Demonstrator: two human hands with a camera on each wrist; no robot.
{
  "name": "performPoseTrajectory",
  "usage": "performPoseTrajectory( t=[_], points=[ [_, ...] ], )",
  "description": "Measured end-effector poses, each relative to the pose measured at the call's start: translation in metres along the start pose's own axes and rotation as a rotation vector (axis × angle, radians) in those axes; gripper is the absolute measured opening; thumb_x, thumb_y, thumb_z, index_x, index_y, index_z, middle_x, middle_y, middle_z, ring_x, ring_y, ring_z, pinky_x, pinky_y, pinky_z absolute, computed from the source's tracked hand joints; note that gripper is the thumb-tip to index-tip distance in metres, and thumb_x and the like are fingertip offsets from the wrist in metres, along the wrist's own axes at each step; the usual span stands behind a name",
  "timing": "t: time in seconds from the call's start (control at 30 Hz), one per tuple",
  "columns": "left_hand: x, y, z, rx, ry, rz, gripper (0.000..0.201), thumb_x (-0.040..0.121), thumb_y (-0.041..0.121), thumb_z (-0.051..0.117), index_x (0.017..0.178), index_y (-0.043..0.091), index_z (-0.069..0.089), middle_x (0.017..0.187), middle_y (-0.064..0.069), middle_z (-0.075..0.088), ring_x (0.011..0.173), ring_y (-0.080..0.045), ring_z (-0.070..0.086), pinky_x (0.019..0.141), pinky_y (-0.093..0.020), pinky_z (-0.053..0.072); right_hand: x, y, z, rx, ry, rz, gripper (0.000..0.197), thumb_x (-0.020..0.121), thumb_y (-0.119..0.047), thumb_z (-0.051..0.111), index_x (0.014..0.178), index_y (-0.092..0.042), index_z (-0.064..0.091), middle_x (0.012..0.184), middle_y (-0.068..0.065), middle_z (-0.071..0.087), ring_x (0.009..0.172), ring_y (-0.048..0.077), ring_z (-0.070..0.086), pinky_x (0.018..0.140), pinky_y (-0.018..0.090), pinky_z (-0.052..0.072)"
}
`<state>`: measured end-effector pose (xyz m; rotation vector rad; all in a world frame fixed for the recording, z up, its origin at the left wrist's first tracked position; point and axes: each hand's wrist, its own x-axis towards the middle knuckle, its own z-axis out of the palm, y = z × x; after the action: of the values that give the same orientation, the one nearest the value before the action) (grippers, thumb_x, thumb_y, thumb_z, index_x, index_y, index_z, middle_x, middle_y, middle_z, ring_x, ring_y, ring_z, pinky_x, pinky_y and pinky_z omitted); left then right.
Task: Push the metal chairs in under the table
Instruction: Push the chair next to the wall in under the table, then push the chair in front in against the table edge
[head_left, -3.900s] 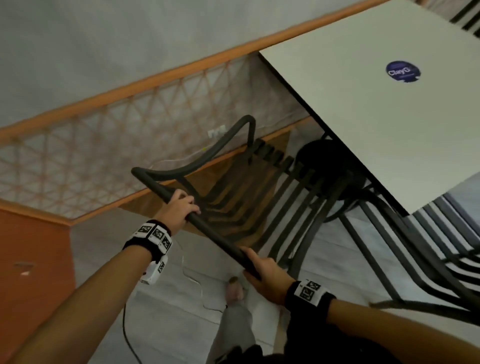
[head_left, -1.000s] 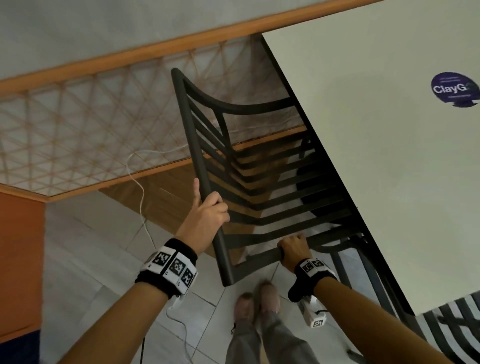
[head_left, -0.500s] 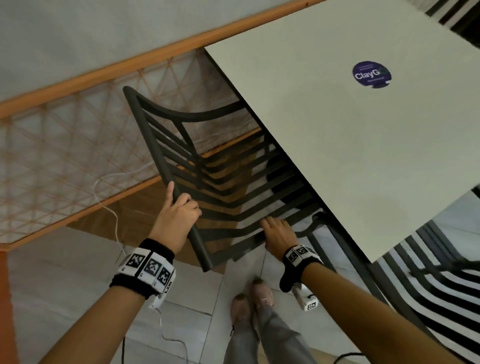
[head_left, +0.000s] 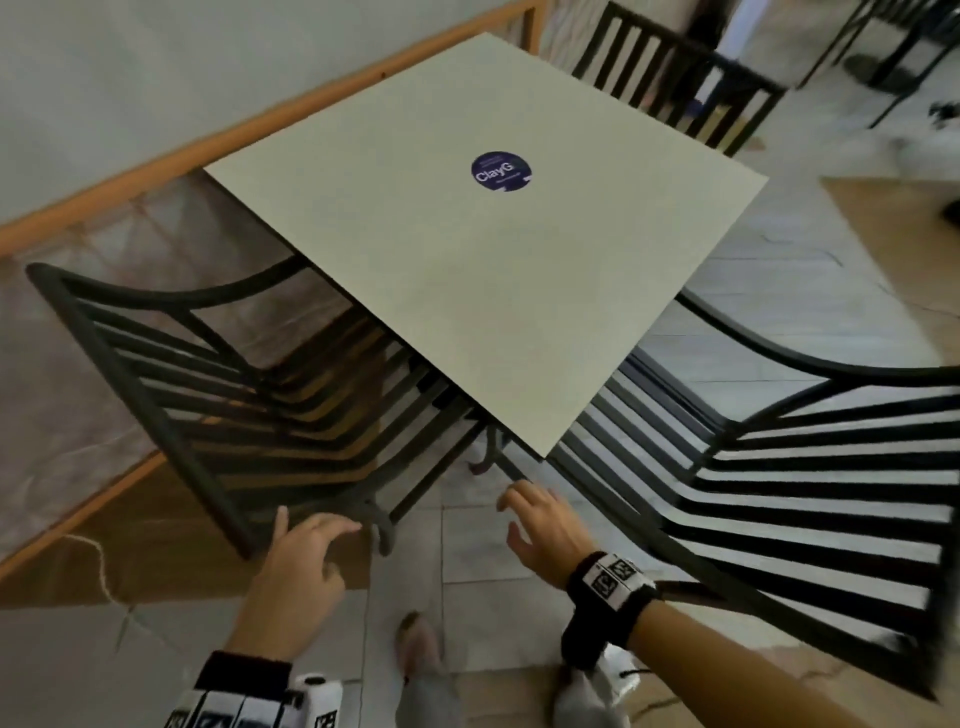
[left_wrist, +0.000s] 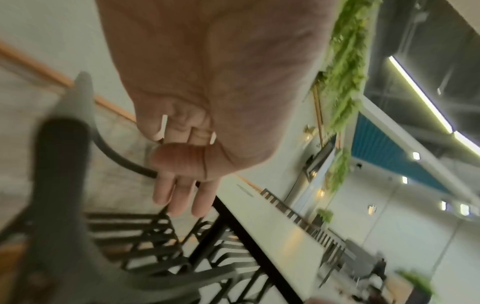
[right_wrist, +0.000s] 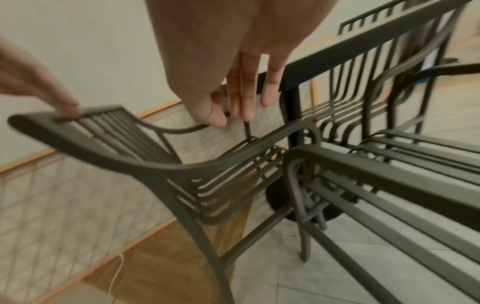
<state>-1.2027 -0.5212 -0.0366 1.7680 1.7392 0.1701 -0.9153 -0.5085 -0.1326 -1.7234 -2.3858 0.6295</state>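
Note:
The left metal chair (head_left: 156, 431) is a dark slatted armchair, its seat tucked under the cream table (head_left: 467, 286) with a blue sticker. My left hand (head_left: 311, 530) is open, fingertips resting on the near corner of its back rail; the right wrist view shows those fingers (right_wrist: 67, 107) on the left chair (right_wrist: 130, 158). My right hand (head_left: 524, 514) hovers open with spread fingers between the two chairs, holding nothing. The right metal chair (head_left: 831, 493) stands at the table's right side, its seat front under the table's edge; its armrest sits beside the left chair's in the right wrist view (right_wrist: 389, 174).
A third slatted chair (head_left: 670, 78) stands at the table's far side. A wood-framed mesh railing (head_left: 104, 197) runs behind the left chair. A white cable (head_left: 104, 571) lies on the floor at left. My feet (head_left: 421, 639) stand on pale tiles below my hands.
Both hands have let go of the left chair; the left now only touches its back rail, and the right has lifted off and moved right. My view has swung right, showing the right chair.

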Motion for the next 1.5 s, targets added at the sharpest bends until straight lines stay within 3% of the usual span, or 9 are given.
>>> performPoseTrajectory(
  t=[0.17, 0.3, 0.5, 0.63, 0.77, 1.03, 1.13, 1.3, 1.5],
  points=[
    [0.020, 0.091, 0.053, -0.218, -0.025, 0.059, 0.048, 0.077, -0.013, 0.049, 0.104, 0.021, 0.069, 0.105, 0.003, 0.070, 0.104, -0.010, 0.061, 0.122, -0.032, 0.011, -0.026, 0.088, -0.059, 0.001, 0.082, 0.103, 0.022, 0.079, -0.014, 0.061, 0.102, -0.016, 0.058, 0.103, 0.004, 0.060, 0.083, 0.023, 0.061, 0.067, 0.029, 0.050],
    [0.041, 0.171, 0.108, -0.327, 0.004, 0.048, 0.038, 0.082, -0.011, 0.049, 0.107, 0.008, 0.070, 0.106, -0.003, 0.071, 0.102, -0.011, 0.063, 0.099, -0.022, 0.043, -0.029, 0.158, -0.114, -0.023, 0.131, 0.108, 0.021, 0.081, -0.014, 0.063, 0.102, -0.012, 0.060, 0.107, 0.006, 0.060, 0.084, 0.026, 0.062, 0.072, 0.037, 0.055],
    [0.074, 0.253, 0.189, -0.631, 0.057, -0.149, 0.026, 0.087, -0.007, 0.049, 0.098, 0.003, 0.070, 0.091, -0.014, 0.073, 0.087, -0.024, 0.069, 0.087, -0.034, 0.054, -0.028, 0.242, -0.182, 0.069, 0.174, 0.188, 0.028, 0.081, -0.016, 0.063, 0.107, -0.011, 0.058, 0.111, 0.011, 0.058, 0.092, 0.030, 0.060, 0.072, 0.035, 0.050],
    [0.094, 0.283, 0.239, -0.804, 0.108, -0.322, 0.022, 0.086, -0.001, 0.057, 0.088, 0.016, 0.071, 0.103, -0.014, 0.073, 0.095, -0.023, 0.069, 0.091, -0.033, 0.054, -0.015, 0.297, -0.206, 0.069, 0.101, 0.243, 0.030, 0.083, -0.016, 0.063, 0.112, -0.011, 0.056, 0.115, 0.011, 0.057, 0.097, 0.027, 0.058, 0.075, 0.029, 0.042],
    [0.118, 0.286, 0.281, -0.752, 0.243, -0.619, 0.026, 0.086, 0.005, 0.059, 0.109, 0.007, 0.069, 0.116, -0.014, 0.069, 0.113, -0.032, 0.061, 0.096, -0.034, 0.045, 0.008, 0.352, -0.211, 0.029, 0.020, 0.287, 0.035, 0.082, -0.019, 0.063, 0.115, -0.010, 0.056, 0.119, 0.012, 0.057, 0.103, 0.029, 0.058, 0.088, 0.038, 0.049],
    [0.162, 0.327, 0.373, -0.907, -0.095, -0.998, 0.057, 0.092, 0.030, 0.057, 0.127, -0.014, 0.049, 0.121, -0.025, 0.058, 0.110, -0.036, 0.057, 0.090, -0.039, 0.044, 0.049, 0.467, -0.226, 0.027, -0.132, 0.541, 0.047, 0.084, -0.024, 0.067, 0.124, -0.007, 0.049, 0.133, 0.020, 0.049, 0.115, 0.038, 0.053, 0.095, 0.044, 0.047],
    [0.175, 0.342, 0.397, -1.138, -0.063, -1.070, 0.053, 0.093, 0.025, 0.055, 0.130, -0.013, 0.047, 0.119, -0.026, 0.055, 0.100, -0.030, 0.051, 0.087, -0.038, 0.042, 0.057, 0.505, -0.232, 0.024, -0.139, 0.535, 0.049, 0.084, -0.026, 0.067, 0.127, -0.008, 0.049, 0.133, 0.020, 0.049, 0.118, 0.037, 0.051, 0.093, 0.041, 0.045],
    [0.195, 0.346, 0.417, -1.148, 0.059, -1.227, 0.055, 0.097, 0.029, 0.045, 0.140, -0.004, 0.037, 0.148, -0.023, 0.040, 0.128, -0.040, 0.046, 0.102, -0.042, 0.042, 0.074, 0.566, -0.231, 0.072, -0.182, 0.576, 0.051, 0.084, -0.025, 0.068, 0.129, -0.008, 0.051, 0.133, 0.019, 0.053, 0.120, 0.037, 0.052, 0.096, 0.040, 0.044],
    [0.199, 0.344, 0.437, -1.120, 0.212, -1.295, 0.040, 0.091, 0.017, 0.050, 0.118, -0.012, 0.056, 0.107, -0.028, 0.063, 0.094, -0.040, 0.062, 0.078, -0.042, 0.047, 0.092, 0.614, -0.227, 0.042, -0.260, 0.536, 0.055, 0.082, -0.026, 0.069, 0.129, -0.005, 0.051, 0.132, 0.021, 0.053, 0.114, 0.039, 0.055, 0.092, 0.041, 0.047]
  ],
)
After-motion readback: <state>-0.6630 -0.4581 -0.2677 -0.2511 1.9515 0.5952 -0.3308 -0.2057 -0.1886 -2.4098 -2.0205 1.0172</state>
